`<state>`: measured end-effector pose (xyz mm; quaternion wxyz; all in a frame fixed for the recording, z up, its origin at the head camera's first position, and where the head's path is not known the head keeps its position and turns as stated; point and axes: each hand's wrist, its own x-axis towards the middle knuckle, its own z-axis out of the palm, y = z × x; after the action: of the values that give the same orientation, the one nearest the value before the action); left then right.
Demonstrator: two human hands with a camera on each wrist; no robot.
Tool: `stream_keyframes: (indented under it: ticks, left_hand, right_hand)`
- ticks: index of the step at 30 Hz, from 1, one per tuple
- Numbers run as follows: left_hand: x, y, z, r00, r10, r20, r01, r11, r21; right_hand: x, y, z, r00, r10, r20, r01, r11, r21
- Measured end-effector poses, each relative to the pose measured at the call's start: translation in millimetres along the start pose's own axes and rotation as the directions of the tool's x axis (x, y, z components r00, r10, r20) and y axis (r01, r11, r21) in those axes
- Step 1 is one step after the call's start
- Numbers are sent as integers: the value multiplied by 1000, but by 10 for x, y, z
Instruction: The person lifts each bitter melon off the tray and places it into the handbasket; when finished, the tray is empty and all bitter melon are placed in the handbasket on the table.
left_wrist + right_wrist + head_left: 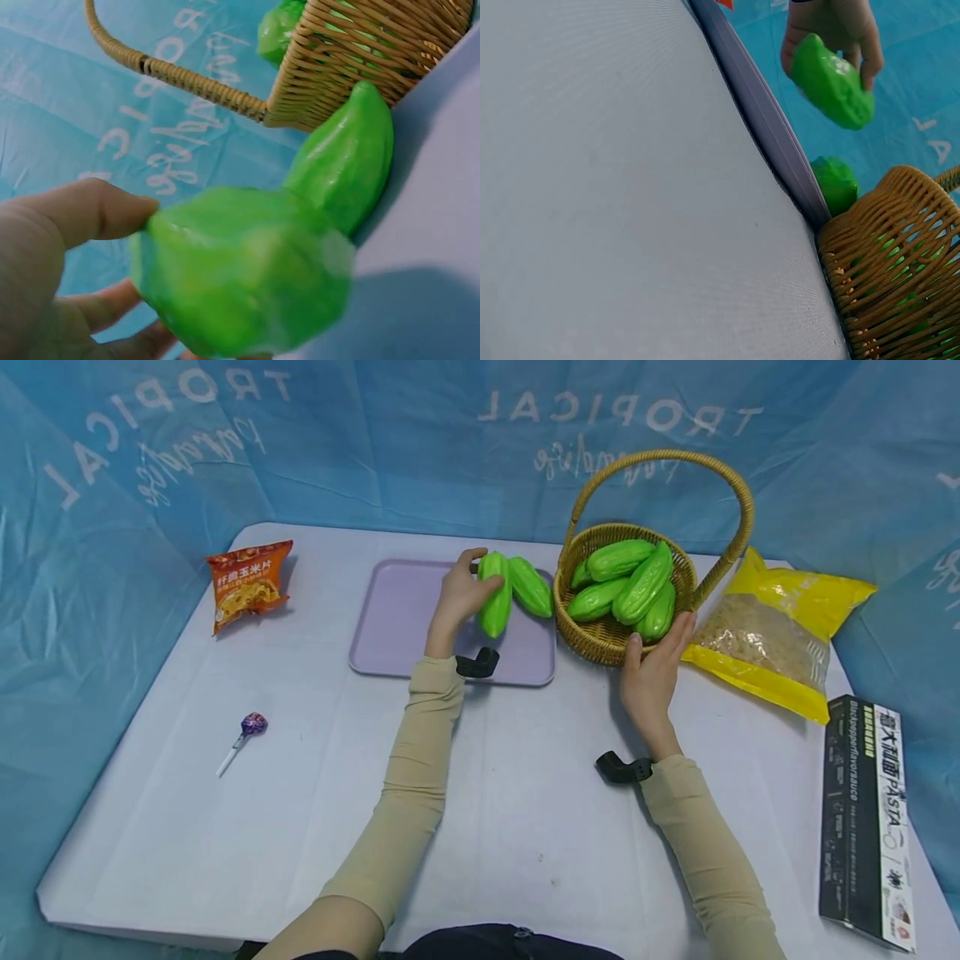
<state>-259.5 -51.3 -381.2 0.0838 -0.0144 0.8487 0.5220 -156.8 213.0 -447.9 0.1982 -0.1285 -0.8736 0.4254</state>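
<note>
My left hand (459,596) grips a green gourd (495,594) over the right part of a lilac tray (397,627); the same gourd (240,281) fills the left wrist view, with thumb and fingers (67,217) around it. A second green gourd (531,586) lies on the tray beside it, next to the wicker basket (600,643). The basket holds several more green gourds (643,583). My right hand (654,662) holds the basket's near rim, thumb on the front wall. In the right wrist view the basket (892,262) sits low right and the held gourd (832,86) is above the tray's edge (761,120).
An orange snack bag (247,583) lies at the back left, and a purple lollipop (247,731) sits near the left edge. A yellow bag (772,631) lies right of the basket, and a black pasta box (866,822) rests at the table's right edge. Blue printed sheeting surrounds the white table (525,810).
</note>
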Motion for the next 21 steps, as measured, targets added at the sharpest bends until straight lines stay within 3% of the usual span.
stream_keyframes:
  ticks: [6,12,18,21]
  left_hand:
    - [-13,37,-9,996,83,-34,-86,992,-91]
    - [-44,196,32,981,190,-32,-193,972,-134]
    - [-106,461,111,948,318,35,-314,946,-83]
    - [-114,601,166,919,386,79,-384,922,-43]
  right_hand:
    - [5,6,5,1000,-5,-4,5,1000,-3]
    - [4,7,-1,1000,-1,-2,1,1000,-3]
    - [7,5,-3,1000,2,2,-2,1000,3]
    - [7,5,2,1000,2,2,-2,1000,3]
